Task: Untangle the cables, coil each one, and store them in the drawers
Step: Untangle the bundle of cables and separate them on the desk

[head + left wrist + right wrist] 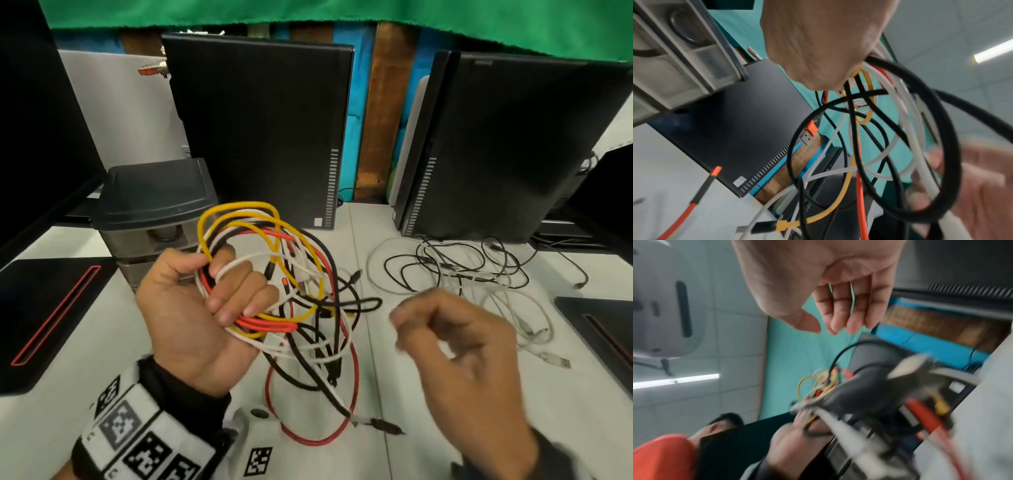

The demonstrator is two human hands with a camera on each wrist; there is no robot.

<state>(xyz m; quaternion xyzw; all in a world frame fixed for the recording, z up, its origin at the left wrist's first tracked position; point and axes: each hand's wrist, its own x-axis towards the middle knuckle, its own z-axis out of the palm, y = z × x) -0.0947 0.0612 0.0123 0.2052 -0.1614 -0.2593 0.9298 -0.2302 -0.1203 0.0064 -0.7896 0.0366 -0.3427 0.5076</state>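
The right hand [459,346] is smeared by motion in the head view, so its fingertips are hard to read there; the right wrist view shows its fingers [840,316] loosely bent downward and close together, thumb apart, holding nothing. That same view blurs the cables below it into streaks. In the left wrist view only the back of the left hand [818,40] shows, and where each cable passes inside the fist is hidden.

The tangled bundle [291,291] is a knot of yellow, red, white and black cables looped through one another. Its upper loops stand up above the left hand [202,308], while a red loop [308,435] and a black cable with a plug end [383,426] hang down to the white table [445,428]. A second heap of thin black and white cables [462,274] lies on the table to the right, well apart from the bundle, in front of a black computer tower [507,144].

The left hand is raised palm up, fingers curled round several strands of the bundle, gripping them. The right hand hovers just beside the bundle on its right, not touching it. A small drawer unit [154,212] with a dark lid stands behind the left hand, beside another black tower [260,130].
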